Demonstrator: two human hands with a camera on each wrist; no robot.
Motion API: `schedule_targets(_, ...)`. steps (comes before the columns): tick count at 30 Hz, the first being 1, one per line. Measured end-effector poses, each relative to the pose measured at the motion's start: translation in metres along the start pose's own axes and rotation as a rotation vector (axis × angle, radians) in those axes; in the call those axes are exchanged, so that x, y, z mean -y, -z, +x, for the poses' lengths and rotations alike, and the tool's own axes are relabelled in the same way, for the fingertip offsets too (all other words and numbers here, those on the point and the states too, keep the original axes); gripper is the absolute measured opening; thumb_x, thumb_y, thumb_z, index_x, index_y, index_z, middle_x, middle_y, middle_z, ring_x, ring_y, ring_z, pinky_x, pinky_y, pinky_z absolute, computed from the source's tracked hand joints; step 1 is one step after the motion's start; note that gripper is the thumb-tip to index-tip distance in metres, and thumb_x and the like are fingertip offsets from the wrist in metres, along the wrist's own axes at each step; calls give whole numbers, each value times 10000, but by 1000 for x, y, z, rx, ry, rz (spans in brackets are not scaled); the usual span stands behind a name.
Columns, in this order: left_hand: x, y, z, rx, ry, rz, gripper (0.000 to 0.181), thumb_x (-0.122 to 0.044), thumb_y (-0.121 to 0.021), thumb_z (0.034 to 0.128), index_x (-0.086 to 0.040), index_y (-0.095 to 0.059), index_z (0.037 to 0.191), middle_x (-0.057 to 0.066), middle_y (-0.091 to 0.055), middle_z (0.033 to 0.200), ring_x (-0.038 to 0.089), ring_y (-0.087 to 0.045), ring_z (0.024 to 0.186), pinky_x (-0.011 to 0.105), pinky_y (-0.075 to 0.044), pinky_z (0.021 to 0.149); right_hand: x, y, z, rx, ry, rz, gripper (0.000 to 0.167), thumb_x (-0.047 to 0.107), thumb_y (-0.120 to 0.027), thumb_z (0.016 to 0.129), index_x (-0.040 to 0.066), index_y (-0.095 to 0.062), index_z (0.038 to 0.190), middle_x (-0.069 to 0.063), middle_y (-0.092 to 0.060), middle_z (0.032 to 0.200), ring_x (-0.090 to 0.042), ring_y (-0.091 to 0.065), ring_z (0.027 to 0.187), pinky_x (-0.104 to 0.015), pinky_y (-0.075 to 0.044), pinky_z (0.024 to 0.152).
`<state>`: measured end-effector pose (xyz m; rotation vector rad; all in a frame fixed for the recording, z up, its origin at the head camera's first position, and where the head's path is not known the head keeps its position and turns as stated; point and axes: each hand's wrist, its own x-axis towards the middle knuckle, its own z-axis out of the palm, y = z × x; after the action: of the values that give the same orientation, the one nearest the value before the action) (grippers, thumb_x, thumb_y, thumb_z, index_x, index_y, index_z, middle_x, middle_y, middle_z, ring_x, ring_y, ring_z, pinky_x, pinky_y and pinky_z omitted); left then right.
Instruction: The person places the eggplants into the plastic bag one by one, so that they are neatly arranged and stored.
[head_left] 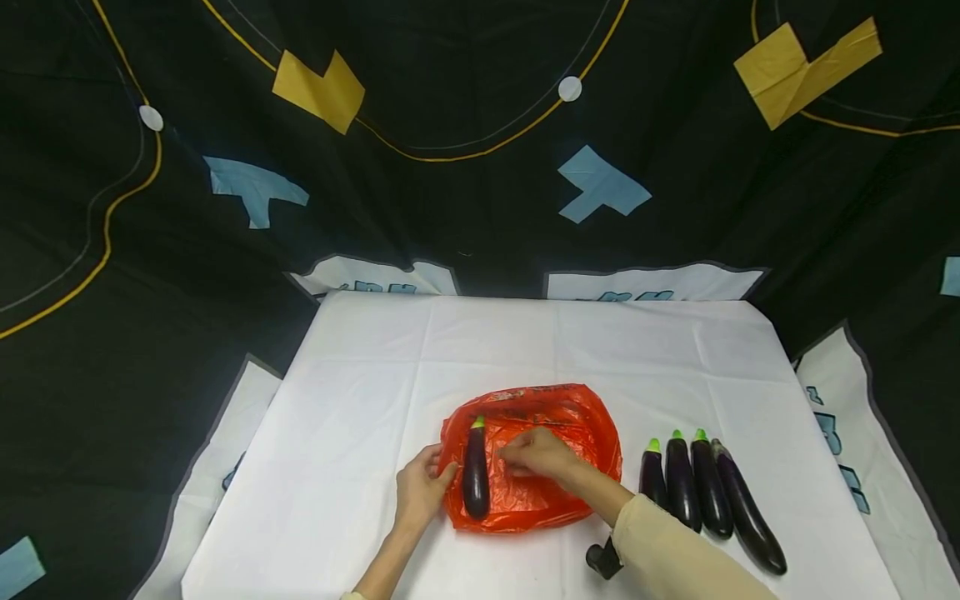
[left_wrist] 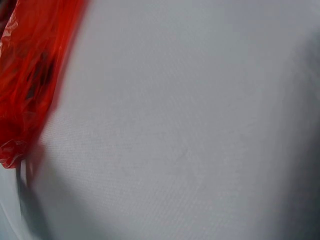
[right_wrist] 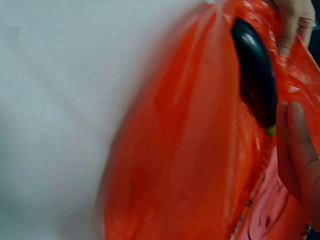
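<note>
A red plastic bag (head_left: 555,492) lies spread on the white table. Inside its left part is a dark purple eggplant (head_left: 476,475) with a green stem end, seen also in the right wrist view as a glossy eggplant (right_wrist: 255,70). My left hand (head_left: 420,492) pinches the bag's left edge, thumb on the inner side. Over the middle of the bag is my right hand (head_left: 542,454), right of the eggplant, its fingers extended and holding nothing. In the left wrist view only the bag's side (left_wrist: 30,75) shows, without the hand.
Several more eggplants (head_left: 712,492) lie side by side on the table (head_left: 360,400) to the right, partly behind my right sleeve (head_left: 675,550). A small black object (head_left: 602,560) shows by that sleeve. A dark cloth (head_left: 465,225) with taped shapes hangs behind the table.
</note>
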<state>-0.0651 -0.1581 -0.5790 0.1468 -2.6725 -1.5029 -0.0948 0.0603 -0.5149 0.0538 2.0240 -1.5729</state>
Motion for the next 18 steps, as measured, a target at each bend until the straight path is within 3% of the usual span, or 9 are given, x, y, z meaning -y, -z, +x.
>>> schedule_targets(8,1,2,-1,5,11,-3,288,-62,-743,814,-41,-667,1091,19,-668,832,109,-610,701,204,-530,579,6,28,-26,-16,118,-87,334,309,-701,860,14,-628,999,-47,-661,875,-259,-665,863,-321,-555,755)
schedule_targets(11,2,2,-1,7,11,-8,283,-66,-742,817,-47,-668,1090,17,-669,835,112,-611,704,203,-531,582,6,43,-42,-17,151,-98,349,312,-681,879,12,-623,1047,-78,-659,921,-248,-645,870,-338,-538,759)
schedule_targets(18,3,2,-1,8,18,-7,281,-72,-745,817,-57,-671,1088,8,-669,813,115,-606,705,200,-534,590,-10,93,-81,-34,121,57,455,282,-642,916,-67,-533,1187,-132,-647,1046,-289,-628,1003,-400,-523,882)
